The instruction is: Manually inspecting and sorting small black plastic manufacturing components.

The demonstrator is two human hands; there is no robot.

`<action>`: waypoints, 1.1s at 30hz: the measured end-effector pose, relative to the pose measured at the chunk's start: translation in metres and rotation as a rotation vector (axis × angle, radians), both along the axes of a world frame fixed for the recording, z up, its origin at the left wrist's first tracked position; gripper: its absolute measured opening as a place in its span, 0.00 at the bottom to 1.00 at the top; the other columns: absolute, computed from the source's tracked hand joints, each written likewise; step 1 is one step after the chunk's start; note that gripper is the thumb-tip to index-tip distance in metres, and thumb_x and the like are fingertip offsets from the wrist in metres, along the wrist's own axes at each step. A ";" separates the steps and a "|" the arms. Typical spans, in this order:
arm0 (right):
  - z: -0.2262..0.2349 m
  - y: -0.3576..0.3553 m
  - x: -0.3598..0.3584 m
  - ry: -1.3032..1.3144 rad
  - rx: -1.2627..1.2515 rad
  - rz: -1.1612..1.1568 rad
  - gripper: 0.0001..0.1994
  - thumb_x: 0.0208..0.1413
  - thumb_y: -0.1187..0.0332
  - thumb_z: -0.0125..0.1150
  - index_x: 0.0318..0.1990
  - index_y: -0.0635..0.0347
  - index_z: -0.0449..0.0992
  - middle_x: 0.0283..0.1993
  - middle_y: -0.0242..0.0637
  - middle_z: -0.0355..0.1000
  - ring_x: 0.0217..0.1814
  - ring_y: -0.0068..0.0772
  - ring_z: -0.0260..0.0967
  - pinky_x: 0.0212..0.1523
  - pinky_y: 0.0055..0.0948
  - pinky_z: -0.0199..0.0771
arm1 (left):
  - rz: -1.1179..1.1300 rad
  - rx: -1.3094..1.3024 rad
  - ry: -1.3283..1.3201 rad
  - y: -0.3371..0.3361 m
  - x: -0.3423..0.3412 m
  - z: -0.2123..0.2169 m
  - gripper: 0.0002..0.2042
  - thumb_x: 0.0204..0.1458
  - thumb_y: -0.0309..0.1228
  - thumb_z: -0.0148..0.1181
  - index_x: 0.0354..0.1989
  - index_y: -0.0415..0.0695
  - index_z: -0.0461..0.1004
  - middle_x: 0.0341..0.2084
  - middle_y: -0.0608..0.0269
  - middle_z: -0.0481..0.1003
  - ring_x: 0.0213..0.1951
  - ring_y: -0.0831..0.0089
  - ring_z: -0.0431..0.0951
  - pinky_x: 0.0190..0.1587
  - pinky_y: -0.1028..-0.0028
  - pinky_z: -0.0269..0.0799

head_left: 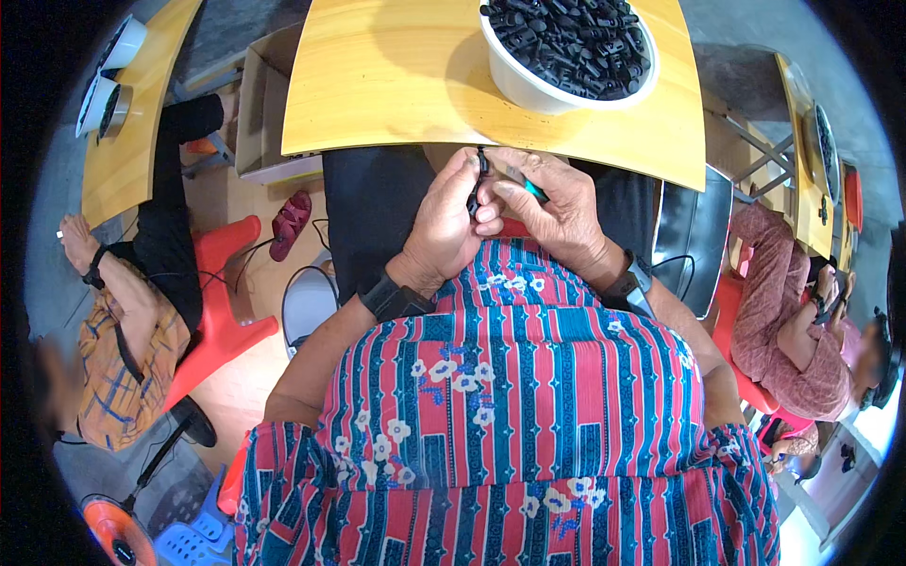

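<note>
My left hand (441, 215) is closed, its thumb and fingers pinching a small black plastic piece (482, 168) just below the table's near edge. Close against it, my right hand (564, 209) wraps round a slim tool with a green handle (535, 191). Only a short stretch of that handle shows; its working end is hidden by the fingers. The fingertips of both hands meet at the black piece. On the table above them stands a white tub (514, 87) heaped with similar black plastic pieces (571, 42).
The yellow wooden table (396, 85) lies straight ahead. A cardboard box (264, 113) sits at its left, with a red sandal (291, 224) on the floor nearby. People on red stools sit at both sides beside other tables. A fan (118, 533) stands at lower left.
</note>
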State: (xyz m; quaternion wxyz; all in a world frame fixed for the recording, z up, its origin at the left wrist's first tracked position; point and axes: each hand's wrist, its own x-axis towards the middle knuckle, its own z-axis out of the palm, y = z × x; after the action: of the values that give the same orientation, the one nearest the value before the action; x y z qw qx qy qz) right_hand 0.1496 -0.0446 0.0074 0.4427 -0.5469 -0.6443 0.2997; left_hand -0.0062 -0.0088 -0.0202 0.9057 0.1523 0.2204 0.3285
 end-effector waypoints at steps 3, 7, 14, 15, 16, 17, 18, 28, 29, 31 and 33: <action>0.004 0.000 0.001 -0.125 -0.016 0.028 0.17 0.51 0.68 0.63 0.49 0.61 0.75 0.39 0.47 0.75 0.40 0.45 0.75 0.42 0.32 0.74 | 0.014 0.010 0.017 0.000 -0.001 -0.002 0.11 0.65 0.37 0.36 0.46 0.47 0.64 0.26 0.73 0.60 0.24 0.85 0.59 0.26 0.84 0.57; 0.004 0.002 0.002 -0.199 0.026 0.046 0.18 0.49 0.67 0.64 0.49 0.59 0.76 0.39 0.45 0.75 0.39 0.46 0.75 0.39 0.35 0.75 | 0.023 0.056 -0.002 0.002 0.000 -0.005 0.10 0.65 0.36 0.36 0.44 0.46 0.63 0.26 0.72 0.60 0.24 0.85 0.59 0.26 0.83 0.58; 0.011 0.002 0.004 -0.241 0.022 0.044 0.18 0.49 0.68 0.64 0.49 0.58 0.76 0.37 0.44 0.75 0.38 0.47 0.75 0.38 0.35 0.75 | 0.026 0.059 -0.047 0.003 0.001 -0.004 0.09 0.65 0.34 0.35 0.43 0.46 0.63 0.26 0.72 0.61 0.24 0.85 0.60 0.26 0.84 0.58; 0.004 0.004 0.003 -0.211 0.045 0.052 0.17 0.49 0.68 0.64 0.48 0.59 0.75 0.38 0.45 0.75 0.38 0.47 0.75 0.38 0.34 0.75 | 0.035 0.074 -0.052 0.004 -0.001 -0.006 0.09 0.65 0.34 0.35 0.43 0.46 0.63 0.26 0.72 0.61 0.24 0.85 0.60 0.26 0.84 0.58; 0.004 0.004 0.003 -0.166 0.053 0.051 0.17 0.49 0.69 0.64 0.48 0.59 0.75 0.38 0.46 0.75 0.39 0.46 0.75 0.39 0.33 0.75 | 0.024 0.074 -0.050 0.002 -0.001 -0.006 0.10 0.65 0.34 0.35 0.44 0.46 0.64 0.26 0.72 0.62 0.25 0.85 0.60 0.27 0.84 0.58; 0.006 0.003 0.002 -0.121 0.062 0.052 0.17 0.49 0.69 0.63 0.48 0.59 0.75 0.39 0.46 0.75 0.39 0.46 0.75 0.40 0.33 0.75 | 0.014 0.075 -0.049 0.001 -0.002 -0.007 0.10 0.65 0.33 0.35 0.44 0.45 0.65 0.27 0.73 0.62 0.25 0.85 0.60 0.27 0.84 0.58; 0.006 0.000 0.002 -0.086 0.013 0.048 0.17 0.49 0.70 0.63 0.48 0.59 0.75 0.40 0.47 0.75 0.40 0.46 0.76 0.42 0.32 0.74 | -0.003 0.084 -0.030 0.001 -0.001 -0.005 0.12 0.65 0.33 0.35 0.46 0.45 0.66 0.28 0.73 0.63 0.26 0.86 0.61 0.28 0.85 0.58; 0.008 -0.001 0.010 -0.045 -0.080 0.135 0.17 0.50 0.74 0.58 0.50 0.60 0.76 0.45 0.45 0.76 0.44 0.45 0.75 0.46 0.34 0.73 | -0.030 0.062 -0.002 -0.002 0.003 -0.001 0.15 0.66 0.43 0.36 0.44 0.45 0.66 0.27 0.72 0.64 0.23 0.87 0.59 0.25 0.86 0.57; 0.008 0.001 0.012 -0.048 -0.077 0.135 0.17 0.50 0.74 0.58 0.50 0.60 0.76 0.45 0.45 0.76 0.44 0.45 0.75 0.46 0.34 0.73 | -0.041 0.042 0.017 -0.002 0.003 0.000 0.14 0.66 0.43 0.37 0.42 0.46 0.65 0.26 0.71 0.63 0.22 0.86 0.58 0.22 0.86 0.56; 0.012 0.005 0.016 0.000 0.079 0.142 0.17 0.47 0.75 0.58 0.48 0.61 0.76 0.44 0.45 0.76 0.43 0.44 0.75 0.46 0.34 0.73 | -0.051 0.009 -0.015 -0.001 0.003 -0.003 0.13 0.66 0.42 0.38 0.41 0.46 0.64 0.26 0.70 0.64 0.22 0.86 0.58 0.22 0.86 0.56; 0.021 0.009 0.017 0.013 0.147 0.061 0.09 0.50 0.79 0.61 0.40 0.64 0.78 0.29 0.38 0.73 0.29 0.31 0.71 0.34 0.26 0.71 | -0.059 -0.027 -0.045 0.001 0.003 -0.004 0.12 0.66 0.41 0.39 0.40 0.47 0.64 0.26 0.69 0.64 0.22 0.85 0.58 0.22 0.86 0.56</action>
State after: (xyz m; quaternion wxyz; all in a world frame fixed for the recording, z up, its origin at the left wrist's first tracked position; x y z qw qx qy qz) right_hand 0.1669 -0.0352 0.0281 0.4765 -0.4909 -0.6783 0.2683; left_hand -0.0030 -0.0077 -0.0237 0.9218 0.1388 0.1997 0.3019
